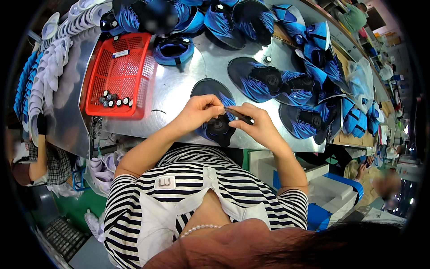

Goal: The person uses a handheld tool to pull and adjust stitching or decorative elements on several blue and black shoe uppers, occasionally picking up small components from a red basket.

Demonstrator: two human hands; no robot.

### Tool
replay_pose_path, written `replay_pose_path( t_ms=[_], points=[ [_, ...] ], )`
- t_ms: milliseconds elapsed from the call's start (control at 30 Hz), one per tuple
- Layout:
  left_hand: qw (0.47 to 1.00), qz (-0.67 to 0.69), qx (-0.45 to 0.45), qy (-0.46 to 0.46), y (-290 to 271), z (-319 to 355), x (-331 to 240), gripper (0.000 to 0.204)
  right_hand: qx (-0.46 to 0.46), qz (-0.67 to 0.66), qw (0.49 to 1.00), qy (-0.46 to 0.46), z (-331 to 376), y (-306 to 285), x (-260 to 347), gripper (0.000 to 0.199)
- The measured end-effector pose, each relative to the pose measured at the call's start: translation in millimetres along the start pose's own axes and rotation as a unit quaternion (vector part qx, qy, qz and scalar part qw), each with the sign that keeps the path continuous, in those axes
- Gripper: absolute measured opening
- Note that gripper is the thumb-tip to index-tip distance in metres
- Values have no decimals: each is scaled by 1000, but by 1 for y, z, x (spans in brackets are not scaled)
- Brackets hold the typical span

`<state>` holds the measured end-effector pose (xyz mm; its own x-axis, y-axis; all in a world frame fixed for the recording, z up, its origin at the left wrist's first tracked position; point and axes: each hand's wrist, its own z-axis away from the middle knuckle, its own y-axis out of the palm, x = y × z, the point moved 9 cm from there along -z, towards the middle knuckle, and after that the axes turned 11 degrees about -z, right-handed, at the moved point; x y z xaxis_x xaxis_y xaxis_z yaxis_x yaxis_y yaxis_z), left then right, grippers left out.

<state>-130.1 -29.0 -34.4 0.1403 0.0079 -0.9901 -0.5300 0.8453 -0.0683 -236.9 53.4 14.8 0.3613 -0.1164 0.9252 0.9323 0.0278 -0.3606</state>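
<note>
A dark blue and black shoe upper [215,119] lies flat at the near edge of the metal worktop [174,89], right in front of the person. The left hand [199,112] rests on its top, fingers [217,109] curled and pinched together at the piece's middle. The right hand [257,123] meets it there, fingers pinching a thin dark tool [239,115] whose tip touches the left fingertips. To the left stands a red plastic basket [118,74] holding a small cluster of black-and-white round fittings [115,99] in its near corner. More blue uppers [268,83] lie spread to the right and behind. White shoe parts [47,67] are stacked along the far left.
</note>
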Motion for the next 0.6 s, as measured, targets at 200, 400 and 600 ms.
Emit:
replay_pose_path(
  t_ms=[200, 400, 600],
  points=[
    [955, -246, -111, 123, 1, 16, -39, 11, -73, 194, 977, -51, 6, -7, 12, 53],
    [964, -236, -78, 98, 6, 11, -37, 13, -67, 240, 965, -76, 7, -7, 10, 45],
    [976, 168, 99, -97, -2, 17, -6, 20, -130, 367, 901, -191, -1, -33, -7, 18]
  ],
)
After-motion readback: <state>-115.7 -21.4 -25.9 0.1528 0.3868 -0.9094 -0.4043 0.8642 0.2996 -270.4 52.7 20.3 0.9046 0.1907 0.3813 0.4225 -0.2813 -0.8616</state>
